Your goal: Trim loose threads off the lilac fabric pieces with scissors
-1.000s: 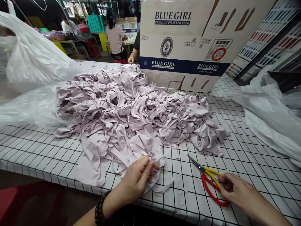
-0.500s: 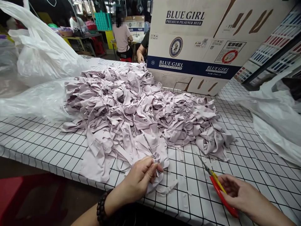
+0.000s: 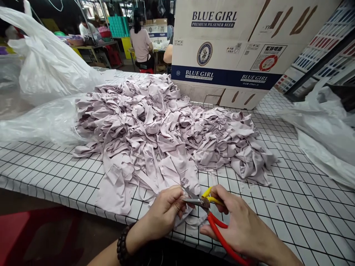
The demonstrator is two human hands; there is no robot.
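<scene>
A large heap of pale pinkish-lilac cloth pieces (image 3: 144,122) lies on the checked tabletop. Near the front edge, my left hand (image 3: 166,208) pinches a bit of this cloth, its fingers pressed together. My right hand (image 3: 235,218) holds scissors (image 3: 205,202) with one red and one yellow handle. The blades are parted and their tips reach the cloth right beside my left fingertips. Whether cloth lies between the blades is too small to tell. A dark bead bracelet (image 3: 122,244) is round my left wrist.
Behind the heap stands a big "BLUE GIRL" carton (image 3: 216,48). Clear plastic bags (image 3: 50,74) lie at left, and a white bag (image 3: 327,125) at right. A red stool (image 3: 36,236) is below the table. People sit farther back, one partly behind the carton.
My right hand has moved left with the scissors, up to my left fingertips, and the blades have opened. My left hand keeps its pinch. The person's hand beside the carton has gone from view.
</scene>
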